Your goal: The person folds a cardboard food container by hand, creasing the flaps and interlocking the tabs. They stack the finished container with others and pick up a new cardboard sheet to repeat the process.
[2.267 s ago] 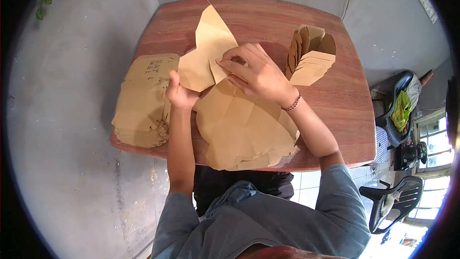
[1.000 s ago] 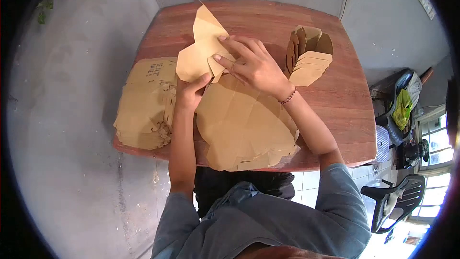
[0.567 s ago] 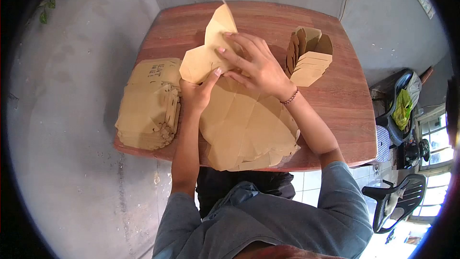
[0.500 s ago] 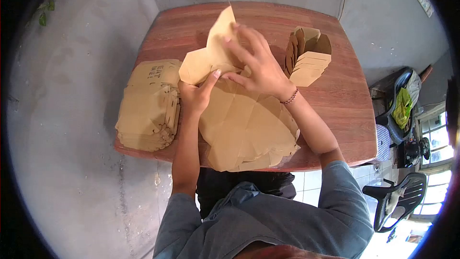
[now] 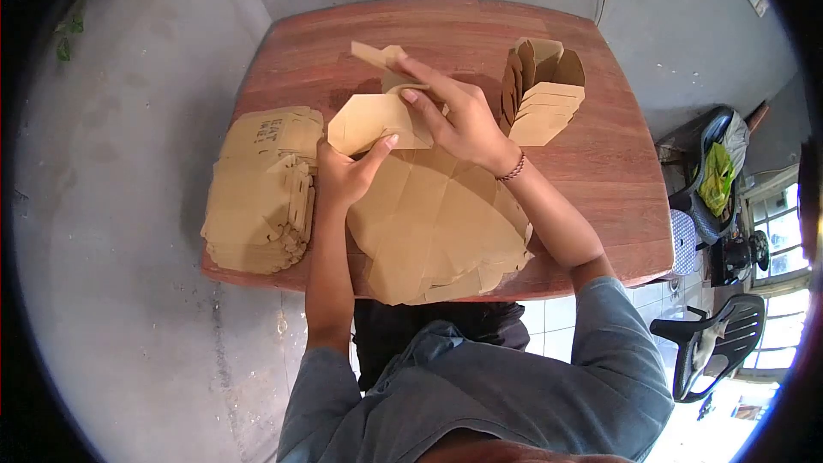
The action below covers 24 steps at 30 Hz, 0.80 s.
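Note:
A brown cardboard food box (image 5: 370,120), partly folded, is held above the table with panels standing at angles. My left hand (image 5: 347,171) is closed on its near left edge, thumb pressed on the front panel. On the far right side, my right hand (image 5: 459,120) grips a bent panel between thumb and fingers; a flap (image 5: 377,56) sticks out past the fingertips. Beneath both hands lies a spread pile of flat cardboard blanks (image 5: 437,231). To the left is a thick stack of flat blanks (image 5: 253,189), the top one printed with dark lettering.
Several folded boxes nested together (image 5: 549,99) stand at the right of the wooden table (image 5: 621,197). Grey walls border the table's left and far sides. Beyond its right edge are a chair with bags (image 5: 716,180) and a black plastic chair (image 5: 716,343).
My right hand has bent the tall far panel over and down, and its fingers now point left. The left hand keeps its hold on the near edge.

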Each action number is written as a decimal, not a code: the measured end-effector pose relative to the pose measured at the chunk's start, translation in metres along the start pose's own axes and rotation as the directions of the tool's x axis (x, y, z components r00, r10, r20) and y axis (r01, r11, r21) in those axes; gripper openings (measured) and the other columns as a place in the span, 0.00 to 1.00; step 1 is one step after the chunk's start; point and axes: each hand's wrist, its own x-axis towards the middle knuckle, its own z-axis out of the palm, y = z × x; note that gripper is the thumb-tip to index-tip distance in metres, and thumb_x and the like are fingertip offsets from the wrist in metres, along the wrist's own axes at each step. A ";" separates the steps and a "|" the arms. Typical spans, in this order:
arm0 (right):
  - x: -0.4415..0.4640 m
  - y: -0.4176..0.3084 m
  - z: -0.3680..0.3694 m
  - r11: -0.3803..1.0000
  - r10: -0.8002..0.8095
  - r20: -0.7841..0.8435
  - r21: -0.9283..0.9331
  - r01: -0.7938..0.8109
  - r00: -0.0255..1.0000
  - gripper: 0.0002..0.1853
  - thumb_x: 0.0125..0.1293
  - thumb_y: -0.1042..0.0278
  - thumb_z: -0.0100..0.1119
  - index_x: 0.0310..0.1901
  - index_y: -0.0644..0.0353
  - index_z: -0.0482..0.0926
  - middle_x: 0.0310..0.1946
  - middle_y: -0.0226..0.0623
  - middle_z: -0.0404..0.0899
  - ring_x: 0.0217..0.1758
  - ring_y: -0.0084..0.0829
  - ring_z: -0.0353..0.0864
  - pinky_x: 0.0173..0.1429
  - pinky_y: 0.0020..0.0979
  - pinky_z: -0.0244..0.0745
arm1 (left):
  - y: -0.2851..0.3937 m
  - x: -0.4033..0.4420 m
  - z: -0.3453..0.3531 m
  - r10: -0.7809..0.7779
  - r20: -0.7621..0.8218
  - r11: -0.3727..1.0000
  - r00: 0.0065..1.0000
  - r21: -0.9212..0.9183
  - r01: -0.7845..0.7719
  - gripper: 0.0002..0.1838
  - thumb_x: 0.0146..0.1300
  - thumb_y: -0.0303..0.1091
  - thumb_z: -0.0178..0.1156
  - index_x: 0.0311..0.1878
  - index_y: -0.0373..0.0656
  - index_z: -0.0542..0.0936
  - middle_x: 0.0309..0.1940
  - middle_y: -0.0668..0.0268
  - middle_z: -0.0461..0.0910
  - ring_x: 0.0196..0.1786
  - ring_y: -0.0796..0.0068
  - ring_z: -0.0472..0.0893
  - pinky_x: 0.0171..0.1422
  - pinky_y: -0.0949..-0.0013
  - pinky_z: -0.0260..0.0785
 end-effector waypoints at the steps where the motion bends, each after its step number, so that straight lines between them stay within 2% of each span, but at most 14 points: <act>1: -0.001 0.002 0.000 1.000 0.002 0.002 0.001 -0.002 1.000 0.27 0.67 0.76 0.61 0.69 0.63 0.71 0.62 0.51 0.78 0.57 0.48 0.83 0.63 0.40 0.79 | 0.000 0.001 -0.002 -0.002 -0.002 1.000 1.000 0.000 0.002 0.13 0.62 0.24 0.69 0.49 0.33 0.84 0.43 0.63 0.88 0.46 0.76 0.86 0.52 0.69 0.77; 3: 0.000 0.004 0.000 0.969 -0.193 0.057 -0.147 0.199 0.980 0.24 0.62 0.82 0.58 0.61 0.62 0.79 0.61 0.48 0.79 0.57 0.46 0.83 0.60 0.39 0.80 | 0.004 0.003 -0.007 -0.051 0.056 0.999 0.997 -0.012 0.052 0.16 0.61 0.24 0.70 0.51 0.33 0.82 0.43 0.62 0.87 0.45 0.75 0.85 0.53 0.68 0.77; 4: 0.000 0.003 0.000 0.969 -0.193 0.059 -0.147 0.200 0.979 0.24 0.62 0.82 0.58 0.61 0.62 0.79 0.61 0.48 0.79 0.57 0.46 0.83 0.60 0.39 0.80 | 0.005 0.003 -0.009 -0.051 0.054 0.999 0.997 -0.013 0.052 0.16 0.61 0.24 0.70 0.51 0.33 0.82 0.43 0.62 0.87 0.45 0.75 0.85 0.53 0.68 0.77; 6: 0.001 -0.001 0.001 0.934 -0.243 0.166 -0.228 0.277 0.956 0.27 0.60 0.82 0.59 0.63 0.59 0.79 0.62 0.46 0.79 0.60 0.43 0.82 0.64 0.40 0.78 | 0.008 0.005 -0.015 -0.168 0.127 0.981 0.978 -0.073 0.178 0.21 0.59 0.24 0.71 0.55 0.33 0.78 0.46 0.62 0.85 0.47 0.73 0.84 0.55 0.67 0.77; 7: 0.002 -0.003 -0.001 0.934 -0.242 0.166 -0.229 0.276 0.956 0.27 0.60 0.82 0.59 0.63 0.59 0.79 0.62 0.46 0.79 0.60 0.43 0.82 0.64 0.40 0.78 | 0.008 0.006 -0.017 -0.168 0.128 0.981 0.977 -0.074 0.179 0.21 0.59 0.24 0.71 0.55 0.33 0.78 0.46 0.62 0.85 0.47 0.73 0.84 0.55 0.67 0.77; 9: 0.003 -0.008 -0.007 0.953 -0.189 0.265 -0.183 0.241 0.946 0.25 0.62 0.78 0.60 0.63 0.58 0.80 0.63 0.46 0.78 0.66 0.48 0.78 0.67 0.43 0.75 | 0.009 0.007 -0.021 -0.163 0.127 0.975 0.978 -0.134 0.180 0.27 0.57 0.25 0.73 0.59 0.33 0.75 0.50 0.60 0.84 0.51 0.71 0.83 0.58 0.66 0.76; 13: 0.003 -0.012 -0.015 0.974 -0.178 0.299 -0.084 0.211 0.938 0.23 0.64 0.74 0.62 0.63 0.58 0.80 0.63 0.47 0.78 0.65 0.50 0.77 0.65 0.42 0.76 | 0.007 0.008 -0.031 -0.217 0.195 0.963 0.956 -0.119 0.243 0.31 0.55 0.26 0.74 0.62 0.33 0.73 0.53 0.59 0.82 0.55 0.70 0.82 0.60 0.65 0.75; 15: 0.004 -0.013 -0.019 0.997 -0.072 0.334 -0.013 0.081 0.940 0.19 0.67 0.71 0.63 0.60 0.56 0.83 0.61 0.47 0.79 0.61 0.48 0.80 0.63 0.42 0.77 | 0.009 0.007 -0.030 -0.186 0.212 0.979 0.959 -0.042 0.200 0.33 0.54 0.27 0.75 0.63 0.33 0.72 0.54 0.58 0.81 0.57 0.70 0.81 0.61 0.64 0.75; 22: 0.006 -0.020 -0.024 0.992 0.001 0.347 -0.116 0.042 0.938 0.13 0.67 0.68 0.65 0.53 0.56 0.86 0.56 0.45 0.81 0.54 0.44 0.84 0.59 0.39 0.79 | 0.007 0.005 -0.025 -0.181 0.204 0.980 0.962 -0.045 0.194 0.33 0.52 0.28 0.77 0.61 0.33 0.73 0.52 0.60 0.81 0.56 0.70 0.81 0.61 0.65 0.74; 24: 0.004 -0.020 -0.022 0.977 -0.009 0.350 -0.196 0.082 0.937 0.13 0.66 0.65 0.68 0.50 0.56 0.86 0.53 0.43 0.82 0.53 0.44 0.84 0.57 0.38 0.80 | 0.005 0.006 -0.026 -0.192 0.226 0.981 0.955 0.004 0.196 0.38 0.53 0.29 0.78 0.65 0.33 0.71 0.55 0.59 0.81 0.58 0.70 0.81 0.63 0.64 0.74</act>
